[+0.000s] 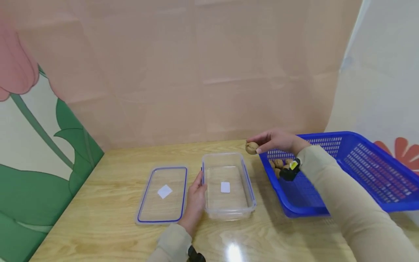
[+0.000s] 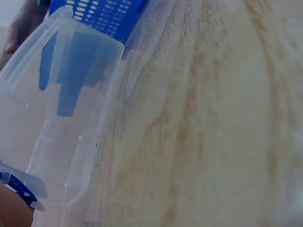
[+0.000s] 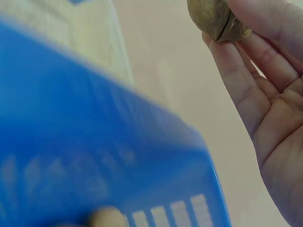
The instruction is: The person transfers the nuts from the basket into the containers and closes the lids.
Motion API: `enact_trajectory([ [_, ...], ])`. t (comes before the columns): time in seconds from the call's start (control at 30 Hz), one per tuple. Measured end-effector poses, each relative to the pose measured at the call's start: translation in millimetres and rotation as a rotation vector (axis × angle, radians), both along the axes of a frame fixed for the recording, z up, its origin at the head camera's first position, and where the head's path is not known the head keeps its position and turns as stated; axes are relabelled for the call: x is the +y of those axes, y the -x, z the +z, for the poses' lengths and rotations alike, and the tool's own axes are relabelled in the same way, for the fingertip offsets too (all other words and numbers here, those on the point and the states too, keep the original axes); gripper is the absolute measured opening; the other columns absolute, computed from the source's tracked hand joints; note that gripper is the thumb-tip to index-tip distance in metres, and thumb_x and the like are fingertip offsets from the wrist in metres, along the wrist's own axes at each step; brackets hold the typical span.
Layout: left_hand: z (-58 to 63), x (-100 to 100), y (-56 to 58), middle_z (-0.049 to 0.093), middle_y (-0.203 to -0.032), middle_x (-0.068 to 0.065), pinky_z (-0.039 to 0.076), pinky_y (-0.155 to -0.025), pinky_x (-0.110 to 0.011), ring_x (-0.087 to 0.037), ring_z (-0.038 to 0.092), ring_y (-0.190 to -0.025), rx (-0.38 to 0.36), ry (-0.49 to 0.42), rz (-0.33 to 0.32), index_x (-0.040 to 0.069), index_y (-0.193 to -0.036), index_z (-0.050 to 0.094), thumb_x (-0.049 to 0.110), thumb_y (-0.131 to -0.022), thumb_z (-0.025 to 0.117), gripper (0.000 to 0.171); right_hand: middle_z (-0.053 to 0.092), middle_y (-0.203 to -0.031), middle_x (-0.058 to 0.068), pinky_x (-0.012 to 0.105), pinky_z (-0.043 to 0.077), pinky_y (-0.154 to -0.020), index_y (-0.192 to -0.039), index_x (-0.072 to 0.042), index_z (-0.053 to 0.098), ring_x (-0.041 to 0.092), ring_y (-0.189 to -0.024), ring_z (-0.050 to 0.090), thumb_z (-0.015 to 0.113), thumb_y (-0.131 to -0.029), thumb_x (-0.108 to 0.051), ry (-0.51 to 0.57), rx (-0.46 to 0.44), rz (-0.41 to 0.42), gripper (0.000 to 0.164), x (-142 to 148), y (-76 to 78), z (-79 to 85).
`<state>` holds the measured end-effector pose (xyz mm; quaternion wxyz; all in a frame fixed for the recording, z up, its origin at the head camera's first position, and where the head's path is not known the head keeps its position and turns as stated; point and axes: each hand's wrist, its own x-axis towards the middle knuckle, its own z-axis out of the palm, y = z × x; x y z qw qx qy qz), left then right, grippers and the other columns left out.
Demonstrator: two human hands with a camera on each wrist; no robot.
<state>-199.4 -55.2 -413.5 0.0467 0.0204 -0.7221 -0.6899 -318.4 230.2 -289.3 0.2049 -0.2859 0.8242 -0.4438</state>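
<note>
My right hand (image 1: 278, 141) pinches a walnut (image 1: 251, 148) between thumb and fingertips, above the left rim of a blue plastic basket (image 1: 284, 203). The right wrist view shows the walnut (image 3: 215, 19) up close, with a dark seam. In the basket's left end lie several more walnuts (image 1: 278, 163), partly hidden by the wrist. My left hand (image 1: 195, 200) grips the left side of a clear plastic container (image 1: 245, 193), which stands lidless on the table with a white label in it. In the left wrist view, part of that hand (image 2: 14, 210) shows by a blue-edged clip.
A clear lid (image 1: 154, 203) with a blue seal and a white label lies flat, left of the container, on the wood-grain table (image 1: 111, 218). Behind the table hangs a pinkish-beige sheet (image 1: 196, 72). The basket takes up the table's right side.
</note>
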Motion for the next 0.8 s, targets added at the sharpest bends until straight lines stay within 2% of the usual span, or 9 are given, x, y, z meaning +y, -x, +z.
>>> enact_trajectory([
  [0.13,3.7,-2,2.1,0.024,-0.151,-0.014,0.017,-0.115,-0.044,-0.03,0.021,-0.139,0.019,0.005,-0.003,0.003,-0.143,0.029,0.001,-0.093,0.037,0.051,0.066,-0.112,0.001,0.022,0.05,-0.09,-0.13,0.005,0.049,0.009,-0.102,0.061,0.069,-0.081,-0.01,0.064,-0.002,0.051,0.055,-23,4.0,-1.6],
  [0.2,4.5,-2,3.4,0.024,-0.151,-0.015,0.017,-0.115,-0.045,-0.03,0.021,-0.139,0.035,0.0,-0.001,0.003,-0.143,0.029,0.001,-0.093,0.037,0.051,0.067,-0.112,0.005,0.024,0.051,-0.089,-0.128,0.005,0.051,0.01,-0.101,0.062,0.07,-0.08,-0.01,0.078,0.017,0.087,0.054,-35,5.3,-1.7],
  [0.43,2.4,0,6.5,0.025,-0.15,-0.017,0.017,-0.115,-0.044,-0.031,0.021,-0.138,0.042,-0.028,-0.01,0.0,-0.142,0.03,-0.001,-0.092,0.038,0.051,0.063,-0.117,0.017,0.029,0.052,-0.089,-0.126,0.005,0.053,0.015,-0.102,0.062,0.07,-0.079,-0.007,0.045,0.01,0.205,0.051,-68,5.4,-6.9],
  [0.8,0.7,7,8.9,0.028,-0.148,-0.016,0.019,-0.115,-0.043,-0.03,0.024,-0.137,0.052,-0.032,-0.013,-0.001,-0.142,0.03,0.0,-0.092,0.039,0.051,0.066,-0.111,0.012,0.029,0.053,-0.087,-0.124,0.005,0.055,0.015,-0.098,0.062,0.068,-0.08,-0.005,0.0,-0.025,0.302,0.046,-97,9.8,-21.1],
])
